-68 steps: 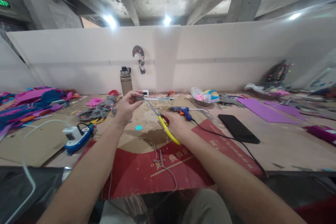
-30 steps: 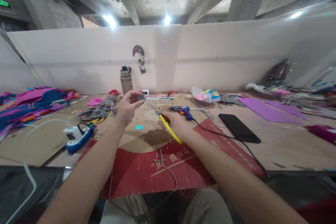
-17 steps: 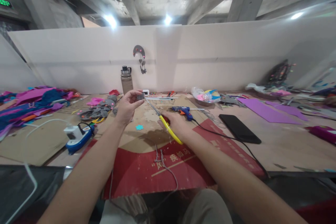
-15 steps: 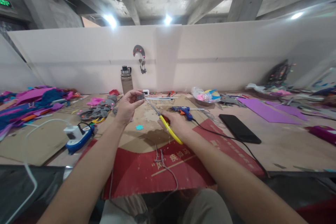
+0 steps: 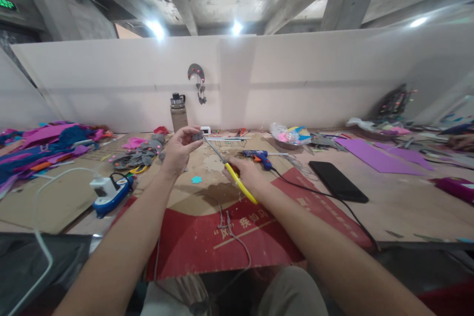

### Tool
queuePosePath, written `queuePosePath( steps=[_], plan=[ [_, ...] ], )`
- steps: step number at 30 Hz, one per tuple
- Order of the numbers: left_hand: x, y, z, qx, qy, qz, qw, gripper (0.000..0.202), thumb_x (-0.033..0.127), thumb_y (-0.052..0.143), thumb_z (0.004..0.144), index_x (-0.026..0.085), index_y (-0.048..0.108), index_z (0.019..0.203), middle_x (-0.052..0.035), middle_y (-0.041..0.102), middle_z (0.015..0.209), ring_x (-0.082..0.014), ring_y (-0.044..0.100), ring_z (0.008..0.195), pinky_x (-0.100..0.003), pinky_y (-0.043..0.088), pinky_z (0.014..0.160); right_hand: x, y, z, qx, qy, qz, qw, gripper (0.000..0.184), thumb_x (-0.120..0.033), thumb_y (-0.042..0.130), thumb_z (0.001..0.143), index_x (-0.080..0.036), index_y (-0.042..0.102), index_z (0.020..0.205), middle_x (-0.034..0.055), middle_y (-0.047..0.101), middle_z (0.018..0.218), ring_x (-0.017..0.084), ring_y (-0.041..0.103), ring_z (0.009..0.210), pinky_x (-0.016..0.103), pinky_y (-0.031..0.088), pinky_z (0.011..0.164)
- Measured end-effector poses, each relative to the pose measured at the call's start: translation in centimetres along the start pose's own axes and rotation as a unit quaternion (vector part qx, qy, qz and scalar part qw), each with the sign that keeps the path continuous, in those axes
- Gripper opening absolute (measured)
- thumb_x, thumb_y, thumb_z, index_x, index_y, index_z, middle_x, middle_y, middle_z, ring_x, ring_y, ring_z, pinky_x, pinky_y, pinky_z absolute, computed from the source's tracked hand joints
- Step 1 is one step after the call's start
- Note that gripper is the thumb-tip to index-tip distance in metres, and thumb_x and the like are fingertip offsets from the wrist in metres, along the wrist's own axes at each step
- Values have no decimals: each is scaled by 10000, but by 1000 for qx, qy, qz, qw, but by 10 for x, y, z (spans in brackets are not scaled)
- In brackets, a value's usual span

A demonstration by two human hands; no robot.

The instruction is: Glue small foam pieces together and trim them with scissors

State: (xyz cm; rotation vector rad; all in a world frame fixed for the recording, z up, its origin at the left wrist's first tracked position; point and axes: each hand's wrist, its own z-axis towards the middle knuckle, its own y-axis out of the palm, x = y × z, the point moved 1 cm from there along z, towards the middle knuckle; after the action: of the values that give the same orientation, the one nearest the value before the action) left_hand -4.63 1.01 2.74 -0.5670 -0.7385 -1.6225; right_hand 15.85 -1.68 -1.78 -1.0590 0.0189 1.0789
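My left hand (image 5: 181, 150) pinches a small grey piece (image 5: 198, 136), which looks like felt, between thumb and fingers. Yellow-handled scissors (image 5: 239, 182) are in my right hand (image 5: 246, 173), their metal blades pointing up and left with the tips close to the grey piece. Under both hands lies a cardboard sheet (image 5: 274, 247) with a red printed part. A blue felt flower (image 5: 196, 179) rests on it, and a loose grey cord (image 5: 242, 247) trails over its front edge. Just beyond my right hand is a blue glue gun (image 5: 262, 159).
On the right lie a black phone (image 5: 336, 181) and purple sheets (image 5: 377, 155). A power strip (image 5: 113, 197) and a coloured fabric heap (image 5: 55, 148) are on the left. At the back stand a bottle (image 5: 178, 113) and a bowl (image 5: 291, 143). Another person's hand (image 5: 461, 143) shows far right.
My hands, the grey piece and the scissors stay almost where they were. Another person's hand has come into view at the far right edge.
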Motion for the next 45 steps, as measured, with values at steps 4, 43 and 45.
queuePosePath(
  steps=[4,43,45],
  plan=[
    [0,1,0,-6,1,1,1000,289,101,740,568,188,616,814,-32,614,1025,-134,586,933,-261,444,846,0,0,0,2,-2,-5,1000,216,-383,457,825,-187,506,750,-19,500,630,105,442,563,211,306,545],
    [-1,2,-1,-9,-2,26,1000,292,127,740,561,188,611,817,-45,599,1042,-154,588,930,-289,452,847,3,2,0,11,12,-30,999,207,-356,459,830,-185,569,793,8,568,654,113,455,566,209,290,540],
    [-1,3,-1,-8,-3,24,1000,292,121,738,559,188,613,814,-41,603,1039,-149,592,915,-282,450,837,3,2,0,7,12,-33,999,203,-355,463,829,-187,578,830,15,584,677,119,470,582,211,297,546]
  ],
)
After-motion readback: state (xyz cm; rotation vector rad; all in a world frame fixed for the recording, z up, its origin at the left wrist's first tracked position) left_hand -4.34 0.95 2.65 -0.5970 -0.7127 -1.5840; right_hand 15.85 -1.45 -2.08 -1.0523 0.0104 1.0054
